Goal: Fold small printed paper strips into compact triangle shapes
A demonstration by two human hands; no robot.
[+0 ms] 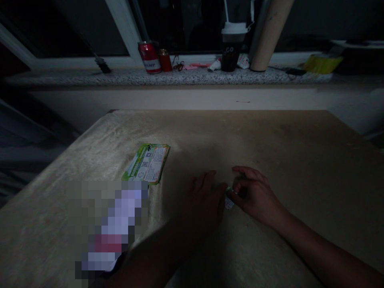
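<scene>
A small printed piece [229,203], paper-like with white and green on it, is between my hands near the middle of the table. My right hand [257,196] has thumb and forefinger pinched at its upper right edge, other fingers curled loosely. From the left, my left hand [205,198] has its thumb and forefinger against the same piece, while the remaining fingers spread over the tabletop. Deep shadow covers this hand, and part of the piece is hidden by fingers. Farther left lies a green and white printed card or stack of cards [148,164].
A pixelated pale object [120,224] lies at the left front of the table [270,136]. Along the windowsill [186,79] stand a red can [149,58], a red lighter-like object [165,61], a lidded cup [230,52], a cardboard tube [270,36] and yellow tape [322,63].
</scene>
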